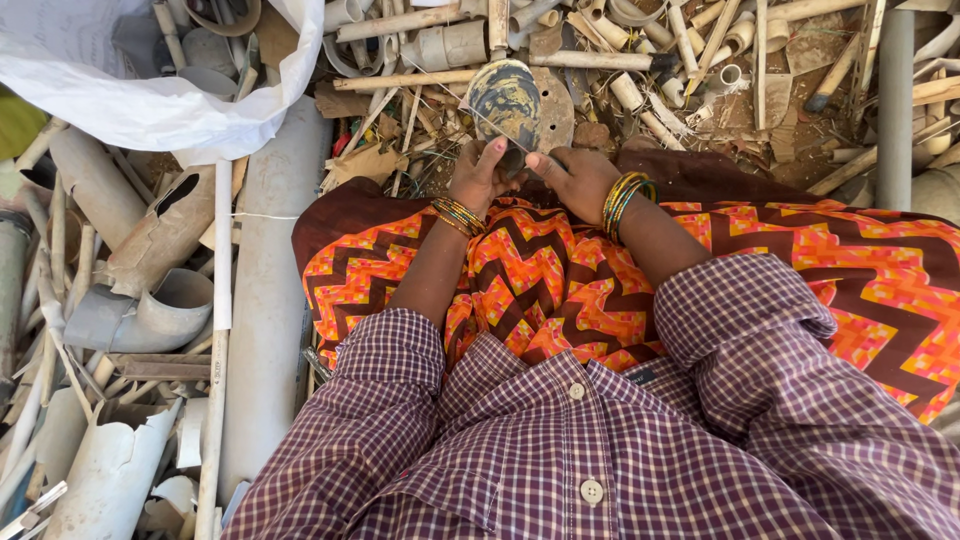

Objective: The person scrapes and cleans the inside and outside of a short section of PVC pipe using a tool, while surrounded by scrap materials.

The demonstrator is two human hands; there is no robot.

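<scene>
Head view: left hand (478, 178) and right hand (578, 180) both pinched on small dark piece (513, 162) at 12 o'clock over lap; thumb-tip grip looks shallow, so it could slip into pipe scrap (160, 300) below.

— Any packages, labels, signs or screens here?

— One package: a white plastic sack (150, 100). It sits at the top left corner, well to the left of the orange zigzag cloth (560, 280) and above it.

— Shape?

— Slack and crumpled, mouth open toward the top, its rim folded outward on the side nearest the cloth. Grey pipe scraps (215, 30) show inside the mouth.

— Colours?

— White all over, slightly see-through, with faint grey print on the upper left, too dim to make out.

— Any labels, signs or screens around the cloth?

— None that I can tell.
</scene>
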